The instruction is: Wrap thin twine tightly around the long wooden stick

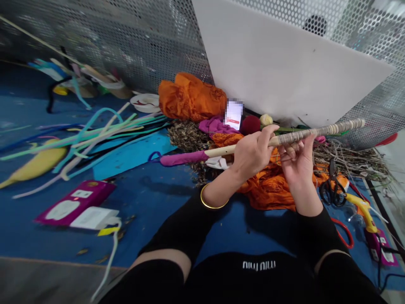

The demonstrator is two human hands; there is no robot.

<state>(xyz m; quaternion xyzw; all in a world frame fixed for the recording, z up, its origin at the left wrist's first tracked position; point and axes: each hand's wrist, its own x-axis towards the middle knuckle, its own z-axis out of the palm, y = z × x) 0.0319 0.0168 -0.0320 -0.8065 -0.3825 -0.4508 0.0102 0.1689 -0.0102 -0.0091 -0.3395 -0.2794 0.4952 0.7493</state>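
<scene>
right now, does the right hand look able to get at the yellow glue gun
Probably yes, if the right hand lets go of the wrapped stick: the yellow glue gun lies in plain view on that side, though the black scissors lie between them.

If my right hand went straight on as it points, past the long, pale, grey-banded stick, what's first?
Beyond the stick, the right hand would probably meet the large, flat white board at the back; how far off is unclear.
</scene>
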